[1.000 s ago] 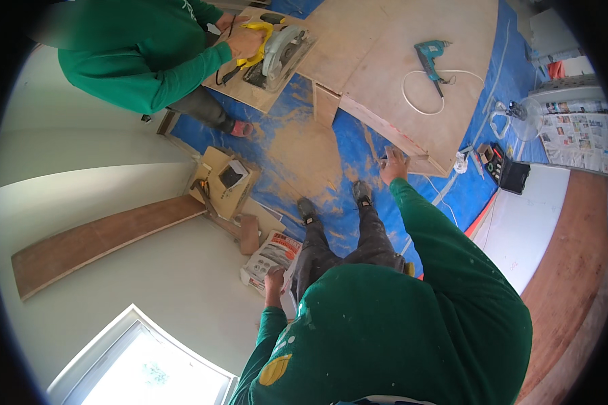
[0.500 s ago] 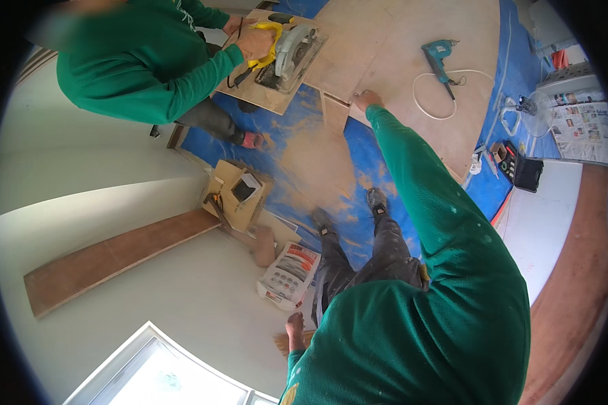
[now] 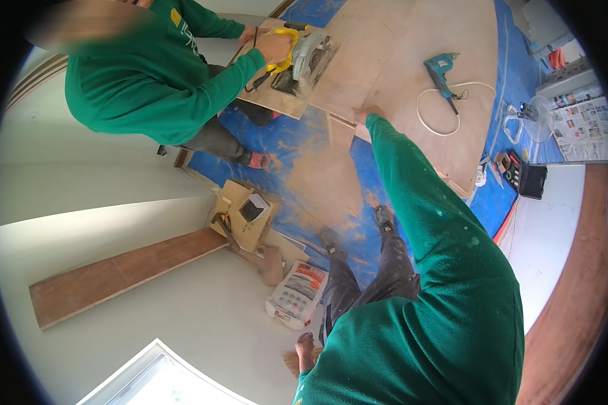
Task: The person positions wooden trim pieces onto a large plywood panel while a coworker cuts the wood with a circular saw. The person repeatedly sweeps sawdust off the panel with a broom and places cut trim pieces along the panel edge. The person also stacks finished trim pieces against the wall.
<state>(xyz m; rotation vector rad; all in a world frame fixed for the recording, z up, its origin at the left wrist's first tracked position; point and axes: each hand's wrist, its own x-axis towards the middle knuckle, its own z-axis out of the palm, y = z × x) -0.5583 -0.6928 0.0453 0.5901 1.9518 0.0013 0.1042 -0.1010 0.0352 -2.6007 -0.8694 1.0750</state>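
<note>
Right hand [image 3: 370,111] at the edge of the board [image 3: 409,50], right of the circular saw [image 3: 305,59].
Best kept steady, clear of the saw; left hand [image 3: 305,348] is well apart from it. Cannot tell whether either hand's fingers are apart or clamped.

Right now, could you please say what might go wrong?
The wearer's right hand is at the brown wooden board near the yellow-grey circular saw in the co-worker's hand and might get cut. The white cord of the teal drill could snag. Tan sawdust on the blue sheet may be slippery.
</note>
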